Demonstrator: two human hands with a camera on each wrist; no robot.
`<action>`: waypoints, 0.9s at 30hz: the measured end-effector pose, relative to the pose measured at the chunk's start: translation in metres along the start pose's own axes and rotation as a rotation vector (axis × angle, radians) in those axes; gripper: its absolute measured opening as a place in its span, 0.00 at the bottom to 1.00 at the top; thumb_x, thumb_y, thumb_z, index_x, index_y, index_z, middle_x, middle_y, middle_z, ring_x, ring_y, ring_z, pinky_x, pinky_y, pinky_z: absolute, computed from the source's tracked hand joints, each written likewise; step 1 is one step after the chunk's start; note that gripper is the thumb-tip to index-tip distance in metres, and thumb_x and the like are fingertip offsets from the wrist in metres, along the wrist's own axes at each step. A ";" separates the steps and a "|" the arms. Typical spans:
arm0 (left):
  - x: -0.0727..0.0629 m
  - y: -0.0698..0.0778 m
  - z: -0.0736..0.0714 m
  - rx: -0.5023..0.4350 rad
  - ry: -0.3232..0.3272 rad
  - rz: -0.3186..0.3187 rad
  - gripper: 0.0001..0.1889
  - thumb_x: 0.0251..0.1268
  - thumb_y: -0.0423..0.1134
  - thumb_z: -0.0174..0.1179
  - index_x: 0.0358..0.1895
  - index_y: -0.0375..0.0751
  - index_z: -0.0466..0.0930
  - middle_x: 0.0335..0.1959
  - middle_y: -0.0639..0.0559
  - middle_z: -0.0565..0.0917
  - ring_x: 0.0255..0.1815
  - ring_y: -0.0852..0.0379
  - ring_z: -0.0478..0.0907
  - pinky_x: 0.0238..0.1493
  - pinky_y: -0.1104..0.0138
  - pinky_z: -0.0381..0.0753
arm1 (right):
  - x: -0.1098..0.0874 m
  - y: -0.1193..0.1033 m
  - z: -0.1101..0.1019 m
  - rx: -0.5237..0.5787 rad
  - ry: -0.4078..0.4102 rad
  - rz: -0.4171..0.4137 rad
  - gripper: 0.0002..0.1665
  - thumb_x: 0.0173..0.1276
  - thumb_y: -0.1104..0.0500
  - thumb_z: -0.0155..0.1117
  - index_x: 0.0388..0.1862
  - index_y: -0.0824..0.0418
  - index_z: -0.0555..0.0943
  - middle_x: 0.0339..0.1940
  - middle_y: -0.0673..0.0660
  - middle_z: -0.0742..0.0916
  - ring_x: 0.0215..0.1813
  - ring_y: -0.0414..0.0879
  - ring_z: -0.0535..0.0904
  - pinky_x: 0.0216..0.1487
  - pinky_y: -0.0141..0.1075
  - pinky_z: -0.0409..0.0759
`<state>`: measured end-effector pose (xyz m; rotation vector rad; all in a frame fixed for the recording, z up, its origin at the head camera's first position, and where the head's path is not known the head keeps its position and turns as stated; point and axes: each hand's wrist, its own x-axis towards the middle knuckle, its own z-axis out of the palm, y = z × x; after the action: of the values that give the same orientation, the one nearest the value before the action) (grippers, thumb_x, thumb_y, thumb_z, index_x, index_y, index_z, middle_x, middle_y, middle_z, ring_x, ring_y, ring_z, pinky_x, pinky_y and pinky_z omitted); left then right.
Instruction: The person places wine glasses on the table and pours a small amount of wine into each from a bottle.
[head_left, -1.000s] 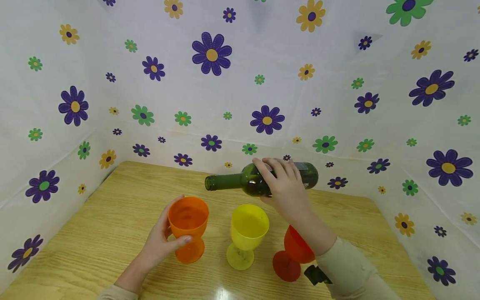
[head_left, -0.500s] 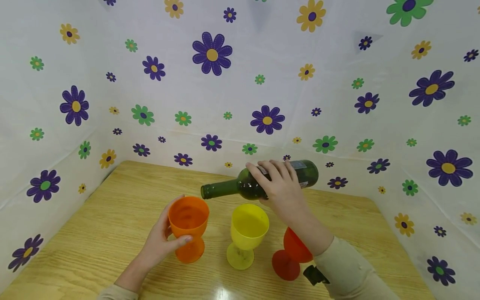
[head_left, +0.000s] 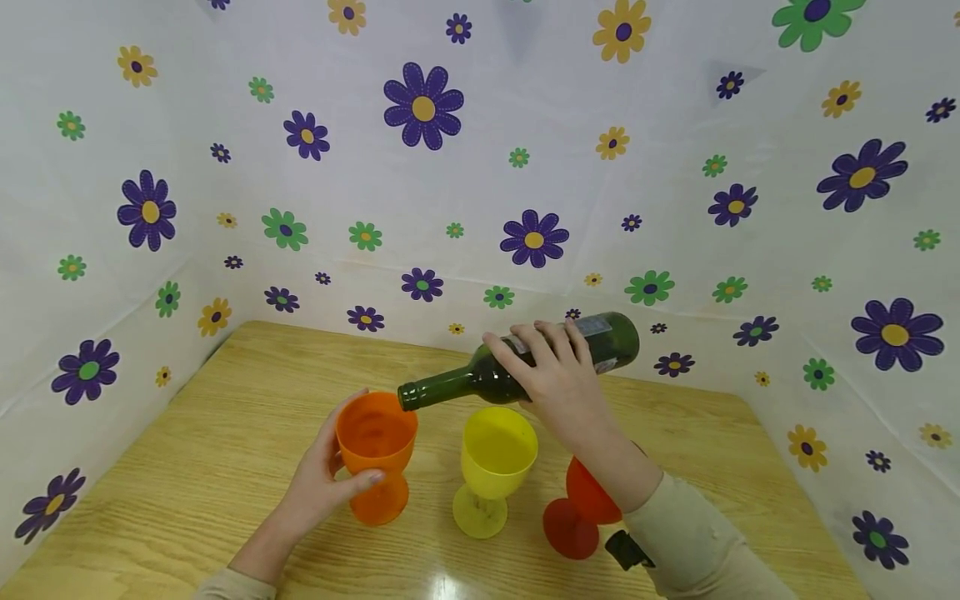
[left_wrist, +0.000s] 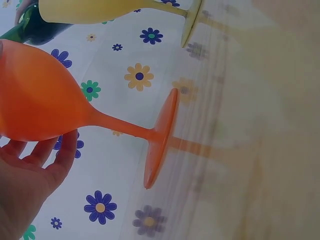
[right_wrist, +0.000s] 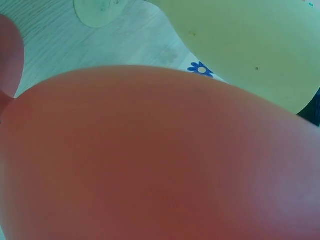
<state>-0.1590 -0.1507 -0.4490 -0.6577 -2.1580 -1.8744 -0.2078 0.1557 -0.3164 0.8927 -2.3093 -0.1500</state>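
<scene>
On the left, an orange plastic goblet (head_left: 377, 450) stands upright on the table, my left hand (head_left: 318, 483) wrapped round its bowl. My right hand (head_left: 558, 383) grips a green glass wine bottle (head_left: 491, 375) from above. The bottle is tilted, base up to the right and its mouth overlapping the right rim of the orange goblet. In the left wrist view, fingers (left_wrist: 62, 155) lie under the orange bowl (left_wrist: 42, 92). A yellow goblet (head_left: 495, 471) stands upright below the bottle's neck.
A red goblet (head_left: 588, 496) stands at the right, partly hidden by the right forearm; its bowl (right_wrist: 150, 155) fills most of the right wrist view. The wooden table (head_left: 225, 417) is bounded by white flowered cloth (head_left: 480, 183) at the back and both sides.
The bottle's neck has tipped down and left, bringing its mouth from above the orange goblet to its rim, while its base has risen. The left hand and goblets stay put.
</scene>
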 end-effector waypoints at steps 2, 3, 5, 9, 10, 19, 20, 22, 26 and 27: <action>0.000 0.000 0.000 0.000 0.005 -0.011 0.47 0.53 0.26 0.67 0.75 0.50 0.53 0.63 0.47 0.72 0.59 0.52 0.71 0.54 0.59 0.73 | 0.000 -0.001 0.000 -0.009 -0.009 0.001 0.53 0.47 0.50 0.80 0.71 0.41 0.63 0.62 0.57 0.74 0.65 0.60 0.65 0.66 0.61 0.56; 0.000 0.001 0.000 -0.003 0.008 -0.018 0.46 0.53 0.26 0.68 0.74 0.50 0.53 0.62 0.47 0.72 0.59 0.52 0.71 0.54 0.59 0.73 | 0.000 -0.001 0.000 -0.013 -0.014 0.002 0.52 0.47 0.51 0.80 0.71 0.40 0.63 0.62 0.57 0.74 0.65 0.60 0.65 0.66 0.61 0.56; 0.000 0.001 0.000 -0.003 0.008 -0.020 0.46 0.53 0.26 0.67 0.74 0.50 0.53 0.63 0.47 0.72 0.59 0.51 0.71 0.55 0.59 0.73 | 0.000 -0.002 0.000 -0.020 -0.023 0.005 0.52 0.48 0.52 0.79 0.71 0.40 0.63 0.62 0.57 0.73 0.65 0.60 0.65 0.67 0.61 0.55; 0.000 0.001 0.000 -0.002 0.009 -0.012 0.47 0.52 0.26 0.68 0.74 0.50 0.53 0.63 0.47 0.71 0.59 0.52 0.71 0.54 0.61 0.73 | -0.001 -0.003 0.000 -0.025 -0.025 0.004 0.52 0.49 0.54 0.79 0.71 0.40 0.62 0.62 0.57 0.73 0.65 0.60 0.64 0.67 0.62 0.54; 0.000 0.000 -0.001 -0.002 0.009 -0.008 0.47 0.52 0.26 0.68 0.74 0.50 0.53 0.63 0.47 0.71 0.59 0.53 0.71 0.54 0.61 0.73 | -0.001 -0.003 0.000 -0.025 -0.023 0.002 0.52 0.49 0.54 0.79 0.72 0.40 0.62 0.62 0.57 0.73 0.65 0.60 0.64 0.67 0.62 0.54; 0.000 0.001 -0.001 -0.019 -0.014 0.030 0.47 0.52 0.25 0.67 0.75 0.49 0.52 0.65 0.47 0.69 0.60 0.55 0.69 0.55 0.63 0.74 | -0.001 -0.002 0.002 -0.031 -0.001 -0.011 0.52 0.50 0.55 0.79 0.72 0.39 0.62 0.62 0.59 0.74 0.65 0.61 0.65 0.67 0.62 0.54; 0.000 0.001 -0.001 -0.020 -0.015 0.028 0.47 0.52 0.25 0.67 0.75 0.49 0.52 0.65 0.47 0.69 0.60 0.55 0.69 0.55 0.63 0.74 | -0.001 -0.002 0.002 -0.031 0.000 -0.012 0.52 0.50 0.55 0.79 0.72 0.39 0.62 0.62 0.59 0.74 0.65 0.61 0.65 0.67 0.62 0.54; 0.000 0.001 -0.001 -0.020 -0.016 0.023 0.47 0.52 0.25 0.67 0.75 0.50 0.52 0.65 0.47 0.69 0.60 0.54 0.70 0.55 0.63 0.74 | -0.001 -0.002 0.001 -0.030 0.005 -0.013 0.52 0.50 0.56 0.78 0.72 0.39 0.63 0.62 0.59 0.74 0.65 0.61 0.66 0.67 0.62 0.54; 0.000 0.001 -0.001 -0.015 -0.019 0.017 0.47 0.53 0.25 0.67 0.75 0.51 0.52 0.65 0.47 0.69 0.60 0.53 0.70 0.55 0.63 0.74 | -0.001 -0.002 0.001 -0.027 0.006 -0.010 0.51 0.50 0.56 0.78 0.72 0.39 0.63 0.62 0.59 0.75 0.65 0.61 0.66 0.67 0.62 0.54; 0.000 0.001 -0.001 -0.015 -0.019 0.016 0.47 0.53 0.25 0.67 0.75 0.51 0.52 0.65 0.47 0.69 0.60 0.54 0.70 0.55 0.62 0.74 | -0.001 -0.002 0.001 -0.030 0.005 -0.011 0.51 0.50 0.56 0.78 0.72 0.39 0.63 0.62 0.59 0.75 0.65 0.61 0.66 0.67 0.62 0.54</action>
<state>-0.1586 -0.1514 -0.4483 -0.6972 -2.1460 -1.8851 -0.2069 0.1543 -0.3185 0.8895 -2.2925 -0.1859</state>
